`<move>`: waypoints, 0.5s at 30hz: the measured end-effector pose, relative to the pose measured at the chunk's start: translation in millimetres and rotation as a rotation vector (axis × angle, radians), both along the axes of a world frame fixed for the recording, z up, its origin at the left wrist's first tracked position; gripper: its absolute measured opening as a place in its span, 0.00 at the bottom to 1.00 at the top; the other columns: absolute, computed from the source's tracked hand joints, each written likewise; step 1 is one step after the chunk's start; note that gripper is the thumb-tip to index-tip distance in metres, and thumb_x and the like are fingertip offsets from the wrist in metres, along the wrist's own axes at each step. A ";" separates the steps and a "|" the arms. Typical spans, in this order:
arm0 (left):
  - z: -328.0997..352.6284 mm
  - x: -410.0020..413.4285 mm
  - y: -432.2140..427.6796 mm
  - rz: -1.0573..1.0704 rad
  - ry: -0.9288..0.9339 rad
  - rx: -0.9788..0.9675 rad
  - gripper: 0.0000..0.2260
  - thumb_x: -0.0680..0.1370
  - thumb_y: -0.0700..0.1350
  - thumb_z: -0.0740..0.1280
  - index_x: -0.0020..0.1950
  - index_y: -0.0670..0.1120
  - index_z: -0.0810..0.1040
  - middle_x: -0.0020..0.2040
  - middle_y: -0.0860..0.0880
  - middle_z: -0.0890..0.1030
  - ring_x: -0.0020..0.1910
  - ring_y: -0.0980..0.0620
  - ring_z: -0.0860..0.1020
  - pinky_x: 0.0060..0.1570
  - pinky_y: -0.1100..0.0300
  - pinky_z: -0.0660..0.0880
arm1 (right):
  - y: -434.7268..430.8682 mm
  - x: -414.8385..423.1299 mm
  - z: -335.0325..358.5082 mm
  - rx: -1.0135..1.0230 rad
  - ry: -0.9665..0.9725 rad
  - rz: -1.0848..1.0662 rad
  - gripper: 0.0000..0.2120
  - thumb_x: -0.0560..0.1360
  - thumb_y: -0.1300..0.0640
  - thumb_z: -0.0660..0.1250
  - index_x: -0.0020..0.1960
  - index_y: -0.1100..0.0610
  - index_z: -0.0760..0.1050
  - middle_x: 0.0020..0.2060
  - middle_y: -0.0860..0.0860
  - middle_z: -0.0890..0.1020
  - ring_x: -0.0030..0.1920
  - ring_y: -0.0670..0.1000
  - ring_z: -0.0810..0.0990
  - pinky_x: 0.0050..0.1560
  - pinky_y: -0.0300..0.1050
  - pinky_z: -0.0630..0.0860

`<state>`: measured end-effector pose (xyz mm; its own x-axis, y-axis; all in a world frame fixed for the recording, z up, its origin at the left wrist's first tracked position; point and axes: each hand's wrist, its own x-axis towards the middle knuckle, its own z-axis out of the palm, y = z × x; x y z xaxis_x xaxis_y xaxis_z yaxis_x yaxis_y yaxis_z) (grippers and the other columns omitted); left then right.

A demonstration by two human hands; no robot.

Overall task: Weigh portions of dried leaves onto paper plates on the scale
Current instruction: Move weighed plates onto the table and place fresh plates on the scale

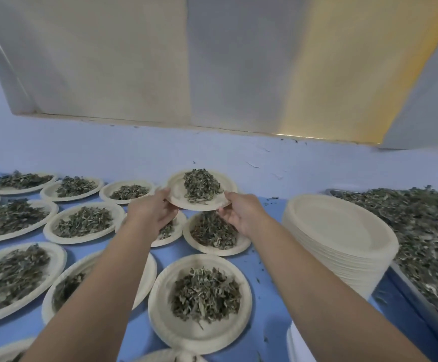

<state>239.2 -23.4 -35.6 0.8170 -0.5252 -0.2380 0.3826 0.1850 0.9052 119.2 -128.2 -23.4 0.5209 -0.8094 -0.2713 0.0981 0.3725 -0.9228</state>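
Both arms reach far out, away from the person. The left hand (151,212) grips the left rim of a paper plate (177,193), with the thumb on top and the fingers curled under it. The right hand (241,212) holds the right rim the same way. So both hands are closed on this one plate. It carries a small heap of dried leaves (202,188).

The plate is to the left of the stack of empty plates (340,231), and a bit farther back than the stack. Its near edge covers the far edge of a filled plate (212,250), which sits just left of the stack. I cannot tell if the held plate touches the blue tabletop (270,283) or hangs above it.

Many more filled plates (84,222) lie in rows, all left of the stack. Right of the stack is a metal tray (421,304) full of loose leaves (421,231).

The left arm hides most of one plate (151,267) left of the stack, and the left hand hides much of another plate (180,226). The plates farthest left of the stack are cut off at the picture's edge. The tray is cut off on its right side. A white thing (295,346) nearer than the stack is cut off too, and I cannot tell what it is.
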 end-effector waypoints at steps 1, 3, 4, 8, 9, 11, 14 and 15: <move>-2.1 2.0 -4.1 0.005 0.004 -0.003 0.08 0.78 0.40 0.67 0.55 0.38 0.74 0.44 0.43 0.80 0.35 0.52 0.79 0.36 0.62 0.80 | -2.9 3.8 -1.3 -0.007 0.006 -0.012 0.10 0.80 0.64 0.61 0.60 0.66 0.71 0.54 0.60 0.74 0.35 0.51 0.73 0.24 0.34 0.75; -5.4 5.8 -12.7 0.018 0.038 -0.031 0.04 0.77 0.36 0.67 0.50 0.37 0.75 0.43 0.43 0.78 0.26 0.54 0.79 0.31 0.65 0.78 | -7.3 10.4 -3.7 -0.007 0.004 -0.028 0.14 0.80 0.63 0.61 0.64 0.66 0.71 0.60 0.61 0.75 0.37 0.51 0.75 0.25 0.34 0.75; -5.6 6.3 -15.7 0.031 0.060 -0.029 0.02 0.77 0.35 0.67 0.48 0.37 0.76 0.44 0.43 0.78 0.24 0.55 0.79 0.31 0.65 0.78 | -8.6 12.8 -5.3 0.003 -0.007 -0.035 0.15 0.81 0.61 0.60 0.66 0.65 0.70 0.63 0.62 0.74 0.40 0.53 0.76 0.27 0.35 0.77; -20.6 19.0 -34.6 0.113 0.166 -0.039 0.05 0.77 0.34 0.67 0.52 0.35 0.75 0.54 0.41 0.79 0.39 0.49 0.80 0.35 0.63 0.79 | -19.1 19.2 -14.5 0.007 0.038 -0.052 0.17 0.83 0.56 0.55 0.70 0.58 0.67 0.62 0.58 0.72 0.59 0.58 0.77 0.57 0.49 0.78; -25.5 21.3 -40.1 0.116 0.207 -0.056 0.10 0.78 0.35 0.66 0.59 0.35 0.74 0.57 0.41 0.78 0.45 0.48 0.80 0.40 0.62 0.78 | -22.6 19.4 -17.1 -0.017 0.086 -0.066 0.16 0.83 0.55 0.54 0.68 0.57 0.68 0.57 0.58 0.74 0.61 0.58 0.75 0.62 0.52 0.75; -37.2 24.6 -49.6 0.125 0.242 -0.053 0.17 0.79 0.36 0.65 0.67 0.36 0.70 0.57 0.42 0.78 0.49 0.49 0.79 0.46 0.62 0.75 | -26.7 18.3 -20.0 -0.044 0.124 -0.097 0.13 0.83 0.55 0.52 0.62 0.58 0.71 0.44 0.54 0.73 0.61 0.58 0.75 0.65 0.54 0.72; -44.9 21.0 -58.6 0.150 0.264 -0.033 0.15 0.78 0.37 0.66 0.65 0.35 0.72 0.50 0.43 0.79 0.44 0.50 0.80 0.42 0.66 0.77 | -28.5 16.2 -21.5 -0.041 0.147 -0.124 0.10 0.83 0.56 0.52 0.57 0.58 0.70 0.38 0.53 0.72 0.45 0.52 0.75 0.65 0.55 0.72; -47.9 21.7 -62.5 0.178 0.285 -0.037 0.15 0.78 0.37 0.66 0.64 0.35 0.72 0.53 0.42 0.80 0.49 0.49 0.80 0.44 0.65 0.77 | -28.3 15.3 -21.8 -0.036 0.148 -0.125 0.09 0.82 0.56 0.53 0.55 0.58 0.69 0.39 0.53 0.73 0.43 0.51 0.74 0.65 0.56 0.71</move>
<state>261.0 -85.8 -83.5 0.8003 -0.3923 -0.4535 0.5778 0.3024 0.7581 134.5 -156.6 -45.2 0.3725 -0.8759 -0.3069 0.0040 0.3322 -0.9432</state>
